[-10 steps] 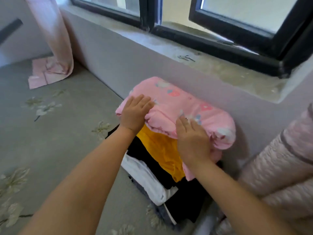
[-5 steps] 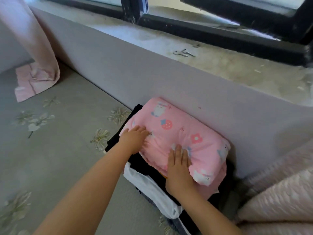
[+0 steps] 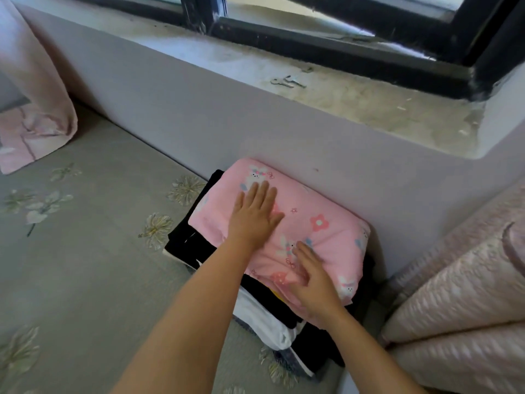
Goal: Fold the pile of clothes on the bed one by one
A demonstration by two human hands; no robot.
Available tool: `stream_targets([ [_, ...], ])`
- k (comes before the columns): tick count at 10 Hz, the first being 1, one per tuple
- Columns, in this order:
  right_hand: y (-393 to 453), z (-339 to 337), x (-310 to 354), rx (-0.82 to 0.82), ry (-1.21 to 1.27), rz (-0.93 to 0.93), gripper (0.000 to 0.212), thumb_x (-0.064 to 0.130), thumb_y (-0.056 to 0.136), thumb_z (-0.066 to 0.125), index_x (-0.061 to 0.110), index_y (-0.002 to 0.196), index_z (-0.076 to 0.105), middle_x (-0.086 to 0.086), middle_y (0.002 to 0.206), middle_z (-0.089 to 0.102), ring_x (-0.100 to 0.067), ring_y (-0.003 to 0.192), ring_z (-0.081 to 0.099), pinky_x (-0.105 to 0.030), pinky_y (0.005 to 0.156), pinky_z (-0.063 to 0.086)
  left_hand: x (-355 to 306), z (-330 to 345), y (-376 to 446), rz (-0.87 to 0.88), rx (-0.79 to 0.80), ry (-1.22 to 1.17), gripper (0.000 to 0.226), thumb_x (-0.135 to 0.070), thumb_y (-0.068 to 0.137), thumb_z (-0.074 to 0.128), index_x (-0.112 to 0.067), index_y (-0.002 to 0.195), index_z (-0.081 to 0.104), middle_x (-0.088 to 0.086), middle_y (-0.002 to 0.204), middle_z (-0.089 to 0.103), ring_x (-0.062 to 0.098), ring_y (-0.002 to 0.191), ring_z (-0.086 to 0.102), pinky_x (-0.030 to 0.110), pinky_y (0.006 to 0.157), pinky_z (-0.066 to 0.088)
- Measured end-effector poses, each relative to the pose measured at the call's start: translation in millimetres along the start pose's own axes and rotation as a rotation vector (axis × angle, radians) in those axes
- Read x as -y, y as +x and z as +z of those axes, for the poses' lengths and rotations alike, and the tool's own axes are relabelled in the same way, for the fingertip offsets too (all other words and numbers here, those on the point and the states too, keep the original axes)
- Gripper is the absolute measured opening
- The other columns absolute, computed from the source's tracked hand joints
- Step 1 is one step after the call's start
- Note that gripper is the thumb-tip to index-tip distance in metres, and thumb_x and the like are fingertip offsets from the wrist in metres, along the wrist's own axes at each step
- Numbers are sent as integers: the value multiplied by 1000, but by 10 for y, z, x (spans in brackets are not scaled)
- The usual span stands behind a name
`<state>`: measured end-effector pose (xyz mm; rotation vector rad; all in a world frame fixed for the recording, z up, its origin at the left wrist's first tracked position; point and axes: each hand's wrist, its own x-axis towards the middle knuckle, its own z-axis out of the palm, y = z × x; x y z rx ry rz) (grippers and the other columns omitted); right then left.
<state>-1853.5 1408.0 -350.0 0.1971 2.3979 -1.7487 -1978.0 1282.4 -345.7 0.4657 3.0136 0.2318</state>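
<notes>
Soft window daylight, wide-angle edge distortion

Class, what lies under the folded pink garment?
Under the pink garment, black garments and a white one show at the stack's edges, plus a yellow sliver. Anything beneath its middle is covered.

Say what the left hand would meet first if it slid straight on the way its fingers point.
Probably the wall: the left hand lies flat on the pink garment, fingers pointing towards it.
</notes>
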Motion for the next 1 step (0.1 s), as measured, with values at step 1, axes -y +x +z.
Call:
stream_targets([
  [1,42,-160,213,-175,454,127,41,-18,83,45,2,117,56,-8,126,54,-14,114,50,-15,92,40,-67,63,22,-4,0,54,57,-43,97,25,-26,147,2,0,155,-5,19,142,-7,36,112,-5],
])
